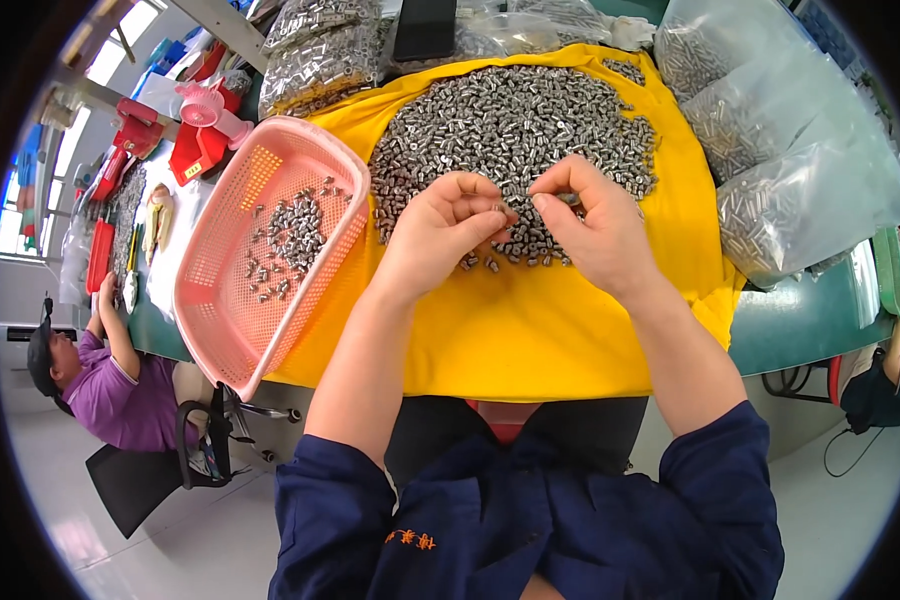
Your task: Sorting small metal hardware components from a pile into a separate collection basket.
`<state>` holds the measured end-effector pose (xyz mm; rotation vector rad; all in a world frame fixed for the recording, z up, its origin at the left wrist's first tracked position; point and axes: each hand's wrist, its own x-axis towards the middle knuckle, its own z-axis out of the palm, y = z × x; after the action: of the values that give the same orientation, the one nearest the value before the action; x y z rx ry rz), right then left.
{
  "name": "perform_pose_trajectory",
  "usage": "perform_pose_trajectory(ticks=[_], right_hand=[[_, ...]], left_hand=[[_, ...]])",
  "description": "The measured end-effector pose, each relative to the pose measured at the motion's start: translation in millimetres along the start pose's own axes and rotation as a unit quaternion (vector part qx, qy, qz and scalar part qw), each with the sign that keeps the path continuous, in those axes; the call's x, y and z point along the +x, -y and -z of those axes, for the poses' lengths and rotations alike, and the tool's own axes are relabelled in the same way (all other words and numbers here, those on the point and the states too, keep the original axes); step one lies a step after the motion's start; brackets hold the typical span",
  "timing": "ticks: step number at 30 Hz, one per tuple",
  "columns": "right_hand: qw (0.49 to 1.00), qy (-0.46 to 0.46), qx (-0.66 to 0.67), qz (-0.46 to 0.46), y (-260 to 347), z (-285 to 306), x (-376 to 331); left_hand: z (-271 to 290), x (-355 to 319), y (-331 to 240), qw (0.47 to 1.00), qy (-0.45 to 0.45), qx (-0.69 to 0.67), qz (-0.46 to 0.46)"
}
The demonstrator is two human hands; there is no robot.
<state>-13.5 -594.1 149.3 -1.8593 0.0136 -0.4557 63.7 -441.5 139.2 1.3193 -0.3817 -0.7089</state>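
Note:
A broad heap of small, shiny metal fittings (510, 120) is spread over a yellow cloth (510, 340) in front of me. At the near edge of the heap, my left hand (438, 232) is closed, with a small metal fitting (498, 208) between thumb and fingertips. Just to its right, my right hand (608, 228) has thumb and index finger brought together; whatever sits between them is too small to make out. The two hands are a short gap apart. Left of them stands a pink perforated basket (213, 270) holding a loose cluster of similar fittings (295, 230).
Clear bags of metal parts (755, 215) line the right side, and more packed bags (320, 60) lie at the back left. A black phone (425, 30) rests behind the heap. A red bin (195, 155) is beyond the basket. At far left, a person in purple (120, 395) sits.

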Motion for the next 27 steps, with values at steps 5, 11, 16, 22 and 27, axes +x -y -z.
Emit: perform_pose_trajectory(ticks=[5, 11, 16, 22, 27], right_hand=[[0.999, 0.036, 0.01, -0.016, 4.3, -1.4, -1.1], [0.997, 0.073, -0.023, -0.014, 6.9, -1.1, -2.3], [0.996, 0.08, -0.032, -0.02, 10.8, -1.8, -2.7], [0.974, 0.055, -0.19, 0.111, 8.0, -7.9, -5.2], [0.972, 0.064, -0.201, 0.103, 3.3, -7.4, -4.1]], left_hand=[[7.1, -2.4, 2.4, 1.0, 0.022, 0.008, -0.017], [4.5, -4.8, 2.9, 1.0, 0.022, 0.0, -0.019], [2.5, -5.4, 3.6, 0.999, 0.018, 0.023, -0.03], [-2.2, -5.4, 4.5, 0.99, -0.005, 0.126, -0.064], [-5.9, -4.4, 5.1, 0.973, -0.027, 0.215, -0.079]])
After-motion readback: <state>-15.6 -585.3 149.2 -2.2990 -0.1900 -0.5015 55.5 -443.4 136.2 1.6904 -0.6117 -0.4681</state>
